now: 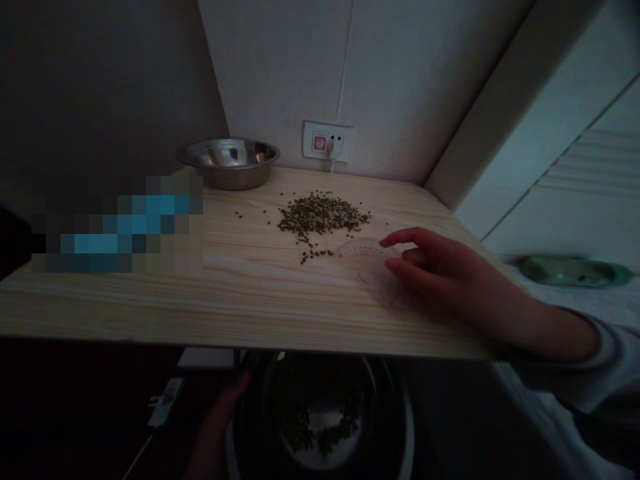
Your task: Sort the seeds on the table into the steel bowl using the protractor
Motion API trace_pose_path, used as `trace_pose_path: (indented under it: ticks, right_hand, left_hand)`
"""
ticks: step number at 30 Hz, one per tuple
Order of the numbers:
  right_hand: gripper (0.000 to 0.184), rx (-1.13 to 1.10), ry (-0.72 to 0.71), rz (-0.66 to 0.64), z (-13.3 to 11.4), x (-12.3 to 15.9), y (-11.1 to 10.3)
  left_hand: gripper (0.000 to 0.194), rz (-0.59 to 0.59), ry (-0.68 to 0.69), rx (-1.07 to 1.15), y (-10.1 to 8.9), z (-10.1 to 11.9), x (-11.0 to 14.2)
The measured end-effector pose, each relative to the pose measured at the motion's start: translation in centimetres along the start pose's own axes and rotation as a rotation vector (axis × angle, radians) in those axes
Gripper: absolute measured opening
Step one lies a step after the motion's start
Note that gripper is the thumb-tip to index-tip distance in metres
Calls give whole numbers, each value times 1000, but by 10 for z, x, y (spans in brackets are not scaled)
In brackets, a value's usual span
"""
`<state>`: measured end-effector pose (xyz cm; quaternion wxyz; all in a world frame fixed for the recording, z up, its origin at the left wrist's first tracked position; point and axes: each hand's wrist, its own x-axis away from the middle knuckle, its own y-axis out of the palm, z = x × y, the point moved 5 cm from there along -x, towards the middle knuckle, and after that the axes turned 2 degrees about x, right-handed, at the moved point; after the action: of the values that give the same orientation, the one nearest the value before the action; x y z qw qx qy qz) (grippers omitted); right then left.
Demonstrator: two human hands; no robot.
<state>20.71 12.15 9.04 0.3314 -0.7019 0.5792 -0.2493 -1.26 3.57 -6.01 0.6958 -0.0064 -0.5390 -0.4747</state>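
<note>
the right hand (431, 265) is pinching a clear scraper (370, 263) on the worktop (240, 293) — beans (323, 215) are lying beside it. the left hand (219, 423) is holding a bowl (320, 417) below.

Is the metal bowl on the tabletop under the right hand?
No, the metal bowl sits at the tabletop's far left, away from the right hand.

Likely a home: a wall socket (329, 141), wooden tabletop (240, 293) and metal bowl (237, 175).
</note>
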Motion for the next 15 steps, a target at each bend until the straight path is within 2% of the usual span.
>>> trace_pose_path:
  ticks: [4,9,15]
  right_hand:
    - [32,-69,-14,49,4,-2,-10]
    - [30,-53,13,4,6,-3,-10]
    - [31,-21,27,-18,6,-5,-7]
  left_hand:
    - [16,-6,35,-22,-4,3,0]
    - [24,-10,32,-41,3,4,5]
    - [23,2,64,-56,4,4,6]
